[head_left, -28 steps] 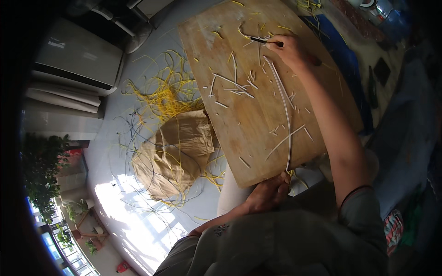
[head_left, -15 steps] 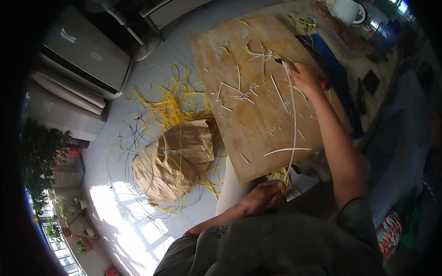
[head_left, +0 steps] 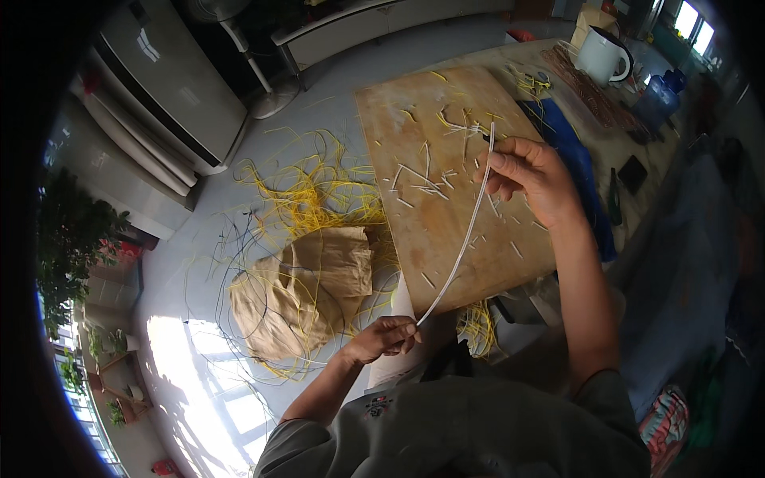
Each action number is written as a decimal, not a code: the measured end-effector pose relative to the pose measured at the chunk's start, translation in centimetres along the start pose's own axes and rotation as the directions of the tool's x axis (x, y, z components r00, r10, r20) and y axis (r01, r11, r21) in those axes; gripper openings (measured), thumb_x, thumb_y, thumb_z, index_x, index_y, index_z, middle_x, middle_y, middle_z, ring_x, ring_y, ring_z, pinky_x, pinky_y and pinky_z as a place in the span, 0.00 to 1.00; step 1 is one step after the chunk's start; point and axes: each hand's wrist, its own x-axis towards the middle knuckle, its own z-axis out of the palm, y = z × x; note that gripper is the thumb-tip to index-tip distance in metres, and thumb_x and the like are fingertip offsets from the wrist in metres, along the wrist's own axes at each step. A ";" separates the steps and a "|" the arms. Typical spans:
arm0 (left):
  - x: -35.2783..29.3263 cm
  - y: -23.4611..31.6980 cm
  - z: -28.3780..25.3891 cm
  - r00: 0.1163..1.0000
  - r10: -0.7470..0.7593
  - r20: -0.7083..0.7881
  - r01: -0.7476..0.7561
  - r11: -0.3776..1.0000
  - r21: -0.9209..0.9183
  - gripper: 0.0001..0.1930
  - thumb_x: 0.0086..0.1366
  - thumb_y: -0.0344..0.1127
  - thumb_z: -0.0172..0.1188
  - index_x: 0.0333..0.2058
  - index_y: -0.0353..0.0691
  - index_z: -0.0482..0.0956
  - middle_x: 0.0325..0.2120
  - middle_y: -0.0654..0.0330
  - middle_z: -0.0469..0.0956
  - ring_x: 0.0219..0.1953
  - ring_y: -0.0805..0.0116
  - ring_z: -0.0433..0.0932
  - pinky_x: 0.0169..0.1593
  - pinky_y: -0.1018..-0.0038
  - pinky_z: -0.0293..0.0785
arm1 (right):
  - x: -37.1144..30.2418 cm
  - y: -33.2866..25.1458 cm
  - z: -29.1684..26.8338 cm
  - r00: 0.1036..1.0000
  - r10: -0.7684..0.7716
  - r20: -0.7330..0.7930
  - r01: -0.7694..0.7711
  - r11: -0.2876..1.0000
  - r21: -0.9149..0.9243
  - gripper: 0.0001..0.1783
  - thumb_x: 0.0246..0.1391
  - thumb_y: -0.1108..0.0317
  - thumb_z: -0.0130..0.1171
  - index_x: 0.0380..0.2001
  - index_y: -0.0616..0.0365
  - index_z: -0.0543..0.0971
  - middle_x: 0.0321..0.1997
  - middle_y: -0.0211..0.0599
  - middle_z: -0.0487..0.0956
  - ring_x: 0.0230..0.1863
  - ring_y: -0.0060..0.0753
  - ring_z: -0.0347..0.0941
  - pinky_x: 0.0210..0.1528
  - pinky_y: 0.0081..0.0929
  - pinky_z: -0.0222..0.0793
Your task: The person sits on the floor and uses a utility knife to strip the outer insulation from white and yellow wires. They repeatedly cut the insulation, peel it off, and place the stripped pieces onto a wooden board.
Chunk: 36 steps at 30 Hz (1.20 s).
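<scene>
A thin white cable (head_left: 460, 259) is stretched in a gentle bow between my two hands. My right hand (head_left: 532, 177), raised over the board's right side, pinches it near its upper end, and a short tip sticks up past the fingers. Lower down and to the left, my left hand (head_left: 388, 338) has its fingers closed on the cable beyond the board's near edge. Below them lies a wooden board (head_left: 434, 239) strewn with short white offcuts (head_left: 430, 191) and yellow strands (head_left: 441, 77). A small dark object (head_left: 487, 138) shows behind my right fingers, mostly hidden.
Yellow wire (head_left: 319, 191) lies tangled on the floor left of the board, beside a brown cloth-like heap (head_left: 307, 287). More yellow wire (head_left: 478, 328) sits under the near edge. A blue sheet (head_left: 558, 131), white kettle (head_left: 602, 56) and copper-coloured wire bundle (head_left: 586, 88) occupy the right.
My right hand has lifted toward me, now pinching the cable's upper end. My left hand has moved left, swinging the cable aslant. A long white piece near the board's front edge no longer shows.
</scene>
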 end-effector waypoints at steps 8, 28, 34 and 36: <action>-3.2 3.0 -0.5 0.970 0.240 -0.023 -0.235 0.961 0.145 0.16 0.64 0.43 0.49 0.42 0.35 0.69 0.26 0.62 0.73 0.23 0.78 0.68 0.28 0.82 0.65 | -0.9 0.0 4.4 0.997 -0.042 0.070 0.047 0.996 -0.077 0.09 0.56 0.67 0.50 0.34 0.61 0.75 0.30 0.36 0.79 0.28 0.19 0.75 0.25 0.11 0.66; 2.2 9.8 5.2 0.896 0.374 -0.241 -0.431 0.864 -0.261 0.09 0.65 0.38 0.47 0.34 0.38 0.70 0.12 0.64 0.68 0.08 0.83 0.51 0.12 0.85 0.43 | -3.3 4.2 5.7 0.998 -0.032 0.056 0.012 0.949 0.314 0.10 0.52 0.67 0.56 0.35 0.62 0.75 0.28 0.32 0.77 0.30 0.20 0.74 0.33 0.17 0.70; 2.2 9.4 5.1 0.915 0.361 -0.179 -0.397 0.886 -0.239 0.08 0.65 0.39 0.48 0.33 0.41 0.70 0.14 0.65 0.69 0.10 0.84 0.55 0.14 0.86 0.47 | -4.1 5.9 6.2 0.998 0.044 0.039 -0.054 0.944 0.325 0.08 0.52 0.66 0.57 0.30 0.61 0.75 0.25 0.31 0.77 0.25 0.18 0.73 0.30 0.15 0.71; 2.5 9.1 5.3 0.869 0.419 -0.263 -0.476 0.853 -0.214 0.08 0.65 0.39 0.48 0.33 0.41 0.70 0.13 0.65 0.69 0.10 0.83 0.55 0.14 0.86 0.47 | -4.4 6.2 6.3 0.999 0.042 0.028 -0.048 0.947 0.317 0.08 0.52 0.66 0.57 0.30 0.60 0.74 0.25 0.33 0.77 0.25 0.21 0.74 0.29 0.17 0.71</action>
